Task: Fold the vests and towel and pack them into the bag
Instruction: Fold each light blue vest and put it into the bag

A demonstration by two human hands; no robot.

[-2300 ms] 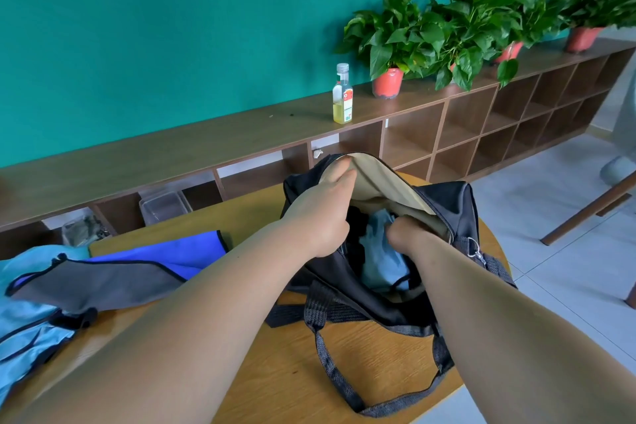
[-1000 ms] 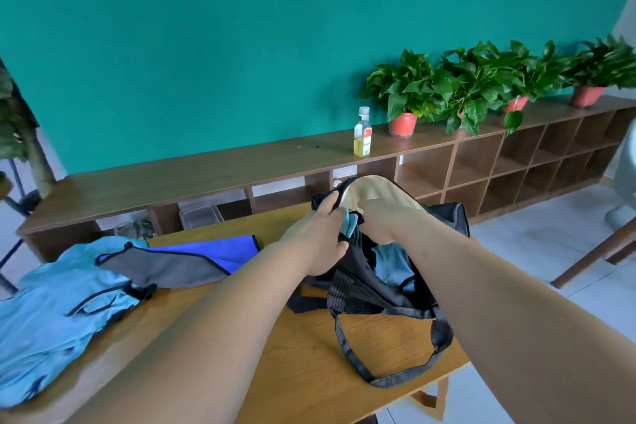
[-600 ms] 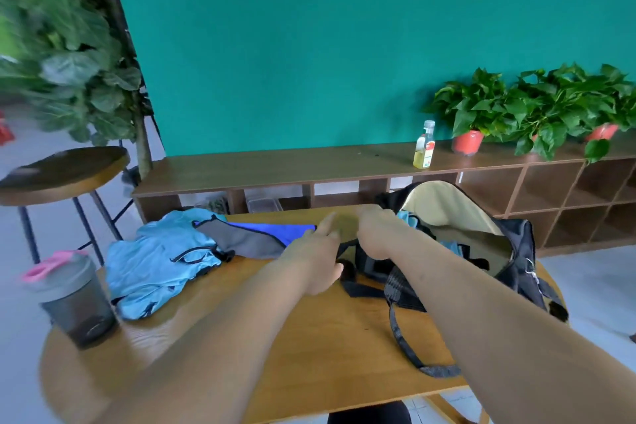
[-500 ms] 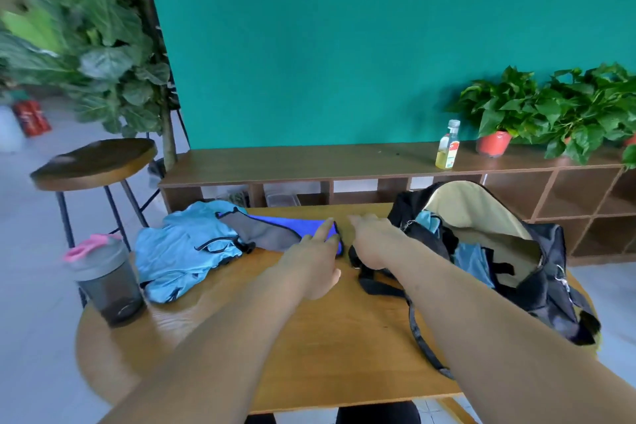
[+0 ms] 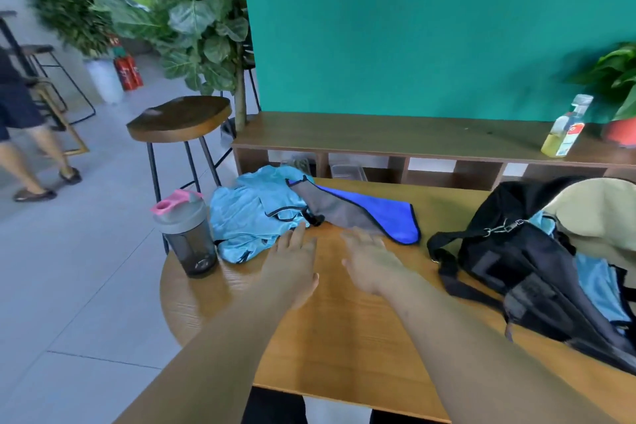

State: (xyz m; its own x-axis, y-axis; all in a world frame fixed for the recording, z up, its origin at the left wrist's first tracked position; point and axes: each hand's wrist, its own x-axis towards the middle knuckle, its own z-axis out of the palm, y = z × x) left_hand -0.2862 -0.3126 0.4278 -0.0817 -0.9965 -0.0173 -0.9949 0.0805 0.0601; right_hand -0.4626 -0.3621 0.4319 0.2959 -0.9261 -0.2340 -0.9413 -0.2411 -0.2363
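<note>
Both arms reach toward the middle of the frame over the round wooden table (image 5: 344, 337). The left hand (image 5: 292, 268) and right hand (image 5: 370, 263) are spread wide, palms down, holding nothing. Just beyond the fingertips lies the grey and blue vest (image 5: 361, 213), and left of it a crumpled light blue vest (image 5: 247, 213), the two touching. At the right edge the black bag (image 5: 523, 272) lies unzipped with light blue fabric (image 5: 599, 286) showing inside. A grey shaker bottle (image 5: 186, 234) with a pink lid stands at the table's left rim.
</note>
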